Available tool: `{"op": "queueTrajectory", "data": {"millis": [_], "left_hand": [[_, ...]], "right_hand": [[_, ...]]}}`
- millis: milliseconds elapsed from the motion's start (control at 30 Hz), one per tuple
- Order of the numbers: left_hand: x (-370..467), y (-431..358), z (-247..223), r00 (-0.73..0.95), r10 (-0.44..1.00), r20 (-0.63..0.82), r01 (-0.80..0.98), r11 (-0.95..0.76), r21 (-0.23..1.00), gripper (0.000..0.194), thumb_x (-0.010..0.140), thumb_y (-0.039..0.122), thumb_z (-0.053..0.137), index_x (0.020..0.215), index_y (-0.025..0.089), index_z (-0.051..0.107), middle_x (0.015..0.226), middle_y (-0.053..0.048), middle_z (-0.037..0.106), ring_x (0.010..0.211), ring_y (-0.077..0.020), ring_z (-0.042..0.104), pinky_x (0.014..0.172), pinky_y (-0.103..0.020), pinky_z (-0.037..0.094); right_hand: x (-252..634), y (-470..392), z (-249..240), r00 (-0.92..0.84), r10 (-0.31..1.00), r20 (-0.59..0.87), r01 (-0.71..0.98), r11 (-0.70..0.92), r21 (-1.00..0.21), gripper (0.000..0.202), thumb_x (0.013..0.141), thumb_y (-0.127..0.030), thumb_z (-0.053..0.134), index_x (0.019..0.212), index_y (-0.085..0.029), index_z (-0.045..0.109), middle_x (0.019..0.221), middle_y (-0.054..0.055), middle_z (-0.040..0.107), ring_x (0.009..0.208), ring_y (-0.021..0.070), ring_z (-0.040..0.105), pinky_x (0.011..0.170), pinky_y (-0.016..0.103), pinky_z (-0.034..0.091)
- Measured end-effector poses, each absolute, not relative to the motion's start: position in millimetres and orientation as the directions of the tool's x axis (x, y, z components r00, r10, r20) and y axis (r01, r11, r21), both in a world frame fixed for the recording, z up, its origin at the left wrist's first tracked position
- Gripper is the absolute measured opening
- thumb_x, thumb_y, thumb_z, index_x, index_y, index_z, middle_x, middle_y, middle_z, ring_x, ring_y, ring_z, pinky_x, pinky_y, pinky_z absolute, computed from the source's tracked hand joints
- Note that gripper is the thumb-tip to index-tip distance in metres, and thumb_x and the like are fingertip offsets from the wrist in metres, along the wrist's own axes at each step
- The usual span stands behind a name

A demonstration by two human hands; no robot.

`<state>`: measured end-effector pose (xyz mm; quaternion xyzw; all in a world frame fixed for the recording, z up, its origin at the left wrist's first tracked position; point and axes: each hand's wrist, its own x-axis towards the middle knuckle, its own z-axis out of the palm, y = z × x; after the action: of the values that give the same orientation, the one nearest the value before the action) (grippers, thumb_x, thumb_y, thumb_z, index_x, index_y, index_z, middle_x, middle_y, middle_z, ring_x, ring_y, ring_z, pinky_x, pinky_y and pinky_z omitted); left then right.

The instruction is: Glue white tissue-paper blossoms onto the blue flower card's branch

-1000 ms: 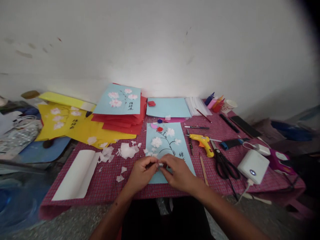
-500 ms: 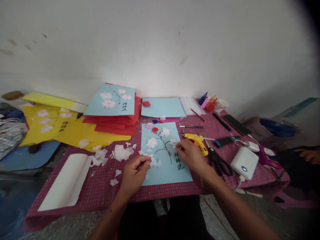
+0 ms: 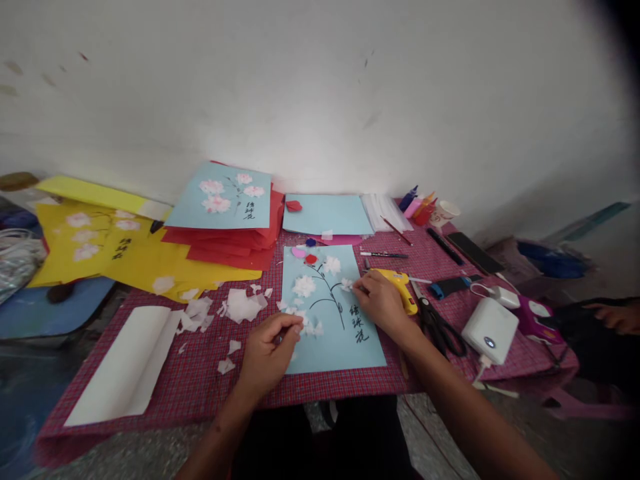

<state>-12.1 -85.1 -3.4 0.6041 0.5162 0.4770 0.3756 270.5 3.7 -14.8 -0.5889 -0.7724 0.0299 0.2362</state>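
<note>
A light blue sheet (image 3: 330,353) with a drawn black branch, black characters and white paper flowers lies before me. My left hand (image 3: 273,347) is over its left edge, thumb and index finger close together beside the lower-left white paper pieces (image 3: 313,327); what it pinches, if anything, is too small to make out. On the right side, my right hand (image 3: 383,300) has its fingers bunched at a small white paper flower (image 3: 347,285) by the branch tip. Two fuller white flowers (image 3: 303,287) sit higher on the sheet. The yellow glue gun (image 3: 407,293) is partly behind my right hand.
Torn white paper (image 3: 243,305) and a folded white sheet (image 3: 123,367) lie left. Red sheets (image 3: 225,243) are stacked behind. Black scissors (image 3: 440,327), a white power bank (image 3: 490,331) and a paper cup (image 3: 445,212) are right. Another person's hand (image 3: 617,317) shows far right.
My right hand has shifted slightly and its fingers are now at the small flower on the right. My left hand has barely moved. The view has shifted a little.
</note>
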Motion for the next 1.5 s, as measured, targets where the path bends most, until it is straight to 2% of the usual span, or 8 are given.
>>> {"op": "queueTrajectory", "data": {"millis": [300,800,967,1133,1200,1367,1500], "left_hand": [[-13,-85,-5,0.038,0.978,0.204,0.302,-0.206,0.931,0.014,0.093,0.027,0.063,0.098,0.023,0.076,0.091,-0.003,0.076,0.081,-0.0167,0.071,0.074,-0.028,0.057],[-13,-84,-5,0.029,0.979,0.204,0.309,-0.202,0.929,0.014,0.092,0.028,0.064,0.097,0.023,0.077,0.092,-0.003,0.077,0.082,-0.0167,0.071,0.076,-0.028,0.058],[-13,-85,-5,0.024,0.983,0.181,0.295,-0.18,0.938,0.015,0.092,0.028,0.065,0.099,0.024,0.077,0.093,-0.003,0.077,0.082,-0.0172,0.072,0.074,-0.028,0.057],[-12,-86,-5,0.019,0.983,0.181,0.269,-0.18,0.946,0.014,0.091,0.029,0.066,0.097,0.024,0.077,0.09,-0.003,0.077,0.077,-0.0168,0.072,0.068,-0.027,0.057],[-12,-87,-5,-0.037,0.981,0.19,0.243,-0.175,0.954,0.013,0.091,0.029,0.067,0.098,0.023,0.077,0.089,-0.002,0.076,0.073,-0.0154,0.07,0.067,-0.026,0.056],[-19,-83,2,-0.345,0.92,0.184,0.075,-0.169,0.983,0.015,0.092,0.031,0.067,0.101,0.021,0.073,0.079,0.001,0.072,0.068,-0.0121,0.066,0.067,-0.024,0.055],[-28,-79,5,-0.38,0.908,0.175,0.062,-0.164,0.984,0.015,0.091,0.032,0.068,0.099,0.019,0.073,0.073,0.002,0.069,0.066,-0.011,0.063,0.066,-0.022,0.053]], "right_hand": [[275,9,-15,-0.235,0.928,0.289,0.86,0.337,-0.383,0.017,0.094,-0.017,0.062,0.085,-0.02,0.075,0.089,0.006,0.068,0.089,0.0206,0.064,0.083,0.03,0.047],[268,11,-11,-0.244,0.941,0.235,0.877,0.317,-0.36,0.018,0.095,-0.02,0.06,0.086,-0.02,0.076,0.089,0.006,0.069,0.092,0.0214,0.065,0.086,0.032,0.048],[281,4,-9,-0.242,0.925,0.293,0.844,0.35,-0.407,0.025,0.094,-0.018,0.056,0.107,-0.02,0.077,0.098,0.009,0.07,0.095,0.0231,0.065,0.088,0.036,0.051],[294,-14,-1,-0.163,0.909,0.384,0.808,0.346,-0.477,0.022,0.096,-0.021,0.054,0.104,-0.021,0.074,0.101,0.008,0.073,0.1,0.0245,0.066,0.092,0.039,0.051],[293,-22,1,-0.154,0.912,0.38,0.805,0.339,-0.487,0.019,0.097,-0.024,0.054,0.101,-0.021,0.073,0.1,0.008,0.074,0.099,0.0249,0.067,0.092,0.04,0.051],[264,-43,3,-0.229,0.923,0.309,0.783,0.363,-0.505,0.017,0.097,-0.024,0.055,0.103,-0.021,0.071,0.098,0.008,0.072,0.092,0.0232,0.067,0.085,0.037,0.052],[225,-55,7,-0.364,0.909,0.205,0.77,0.417,-0.483,0.019,0.097,-0.02,0.054,0.105,-0.021,0.071,0.101,0.007,0.072,0.094,0.0218,0.067,0.085,0.033,0.051]]}}
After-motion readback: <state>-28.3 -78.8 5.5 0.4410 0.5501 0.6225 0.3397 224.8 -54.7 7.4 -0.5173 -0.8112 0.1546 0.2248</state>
